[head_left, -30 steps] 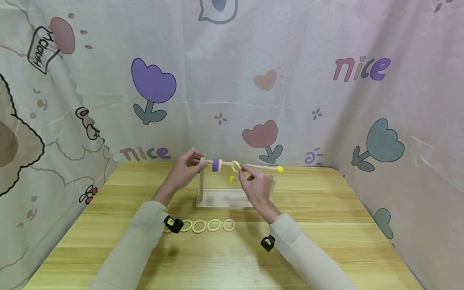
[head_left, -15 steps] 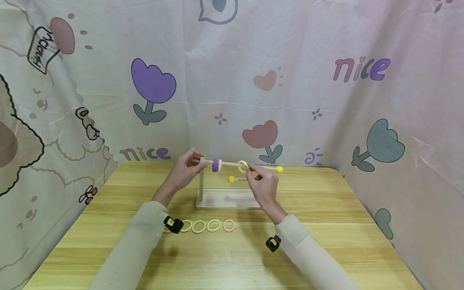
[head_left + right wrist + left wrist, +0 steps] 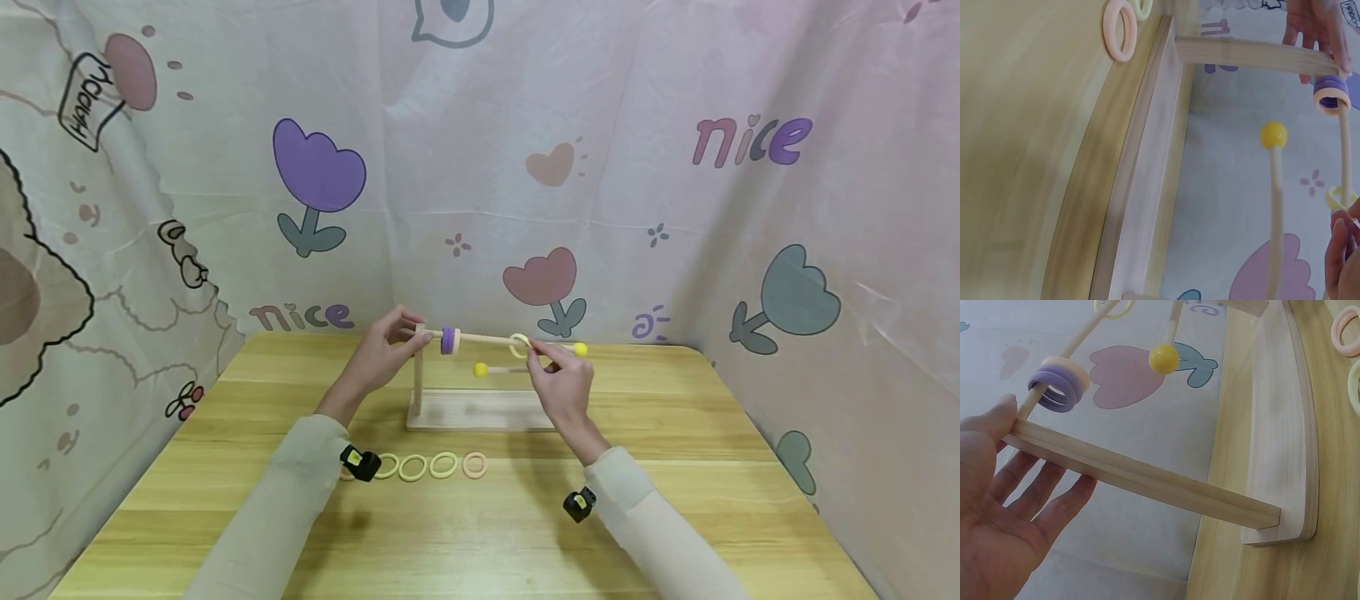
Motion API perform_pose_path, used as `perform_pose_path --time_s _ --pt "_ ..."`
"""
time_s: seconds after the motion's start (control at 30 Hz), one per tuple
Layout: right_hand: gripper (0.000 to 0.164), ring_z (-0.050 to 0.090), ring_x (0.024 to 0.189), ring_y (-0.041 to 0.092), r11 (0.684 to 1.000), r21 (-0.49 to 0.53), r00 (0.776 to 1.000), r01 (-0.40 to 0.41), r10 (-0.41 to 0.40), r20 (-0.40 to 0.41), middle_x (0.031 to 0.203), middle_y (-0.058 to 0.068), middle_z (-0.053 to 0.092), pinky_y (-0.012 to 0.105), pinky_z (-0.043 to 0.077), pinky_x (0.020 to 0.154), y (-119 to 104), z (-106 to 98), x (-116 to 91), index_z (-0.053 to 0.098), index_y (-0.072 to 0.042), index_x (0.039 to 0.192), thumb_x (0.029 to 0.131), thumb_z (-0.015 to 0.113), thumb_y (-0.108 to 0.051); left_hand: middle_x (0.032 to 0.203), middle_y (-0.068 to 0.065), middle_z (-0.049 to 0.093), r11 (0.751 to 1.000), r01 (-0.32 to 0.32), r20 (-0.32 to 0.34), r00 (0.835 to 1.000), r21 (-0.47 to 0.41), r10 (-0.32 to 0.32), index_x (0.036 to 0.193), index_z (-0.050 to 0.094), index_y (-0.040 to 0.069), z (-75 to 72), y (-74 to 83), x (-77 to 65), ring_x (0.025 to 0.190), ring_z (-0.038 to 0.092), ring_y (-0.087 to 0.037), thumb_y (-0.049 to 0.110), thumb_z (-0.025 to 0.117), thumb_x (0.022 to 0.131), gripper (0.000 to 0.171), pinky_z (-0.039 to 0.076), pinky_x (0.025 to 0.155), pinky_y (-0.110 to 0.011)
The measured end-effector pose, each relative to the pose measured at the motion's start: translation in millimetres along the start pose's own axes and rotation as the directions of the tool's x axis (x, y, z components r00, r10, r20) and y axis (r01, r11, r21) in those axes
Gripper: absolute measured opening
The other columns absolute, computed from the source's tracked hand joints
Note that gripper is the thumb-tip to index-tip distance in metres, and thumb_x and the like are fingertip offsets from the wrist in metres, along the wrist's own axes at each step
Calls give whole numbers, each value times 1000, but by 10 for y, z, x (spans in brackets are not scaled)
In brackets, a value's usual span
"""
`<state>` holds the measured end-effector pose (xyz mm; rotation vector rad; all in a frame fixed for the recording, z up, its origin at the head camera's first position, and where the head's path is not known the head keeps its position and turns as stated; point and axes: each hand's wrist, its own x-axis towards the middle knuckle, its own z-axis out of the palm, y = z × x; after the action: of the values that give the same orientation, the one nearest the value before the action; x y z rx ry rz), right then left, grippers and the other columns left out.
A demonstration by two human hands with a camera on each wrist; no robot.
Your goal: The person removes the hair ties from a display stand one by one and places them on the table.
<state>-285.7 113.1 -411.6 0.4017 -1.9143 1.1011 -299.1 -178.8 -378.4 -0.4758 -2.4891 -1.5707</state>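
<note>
A wooden stand (image 3: 480, 410) has a left post (image 3: 1147, 472) and thin horizontal rods with yellow ball ends. My left hand (image 3: 388, 350) holds the top of that post between thumb and fingers. Purple rings (image 3: 1057, 386) and one peach ring (image 3: 1329, 99) hang on the upper rod (image 3: 483, 338) close to the post. Farther right, a pale yellow ring (image 3: 519, 346) appears to be around the same rod. My right hand (image 3: 564, 383) pinches this ring's edge. The right post is hidden behind the right hand.
On the table in front of the stand lies a row of loose rings, with yellow ones (image 3: 443, 465) and a peach one (image 3: 475, 465) at its right end. A lower rod's yellow ball (image 3: 481, 369) points left. A patterned curtain (image 3: 465, 150) hangs behind the table.
My right hand has slid the pale yellow ring rightward along the upper rod, away from the purple and peach rings. The left hand has stayed on the post.
</note>
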Motion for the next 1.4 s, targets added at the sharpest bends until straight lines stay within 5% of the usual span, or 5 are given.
perform_pose_path --time_s 0.57,0.83,1.4 --pt "15 63 47 15 998 -51 999 -37 36 -10 82 16 79 2 40 52 126 -178 11 82 -1 96 82 76 2 130 -17 66 1000 17 13 1000 -5 -17 126 59 11 6 15 14 122 65 -38 33 67 101 35 57 99 -53" --pt "17 51 46 3 997 -51 998 -66 65 -21 81 18 78 4 37 47 149 -255 28 82 0 95 81 75 5 132 -17 65 1000 28 21 999 -11 -28 128 57 9 -8 21 11 124 63 -38 34 67 101 38 56 100 -53" --pt "16 50 43 7 989 -111 995 -95 92 -27 81 17 79 4 34 46 226 -361 33 82 0 97 82 75 2 130 -16 66 999 32 14 999 -6 -32 126 58 10 -9 24 12 123 64 -37 35 67 101 37 57 100 -53"
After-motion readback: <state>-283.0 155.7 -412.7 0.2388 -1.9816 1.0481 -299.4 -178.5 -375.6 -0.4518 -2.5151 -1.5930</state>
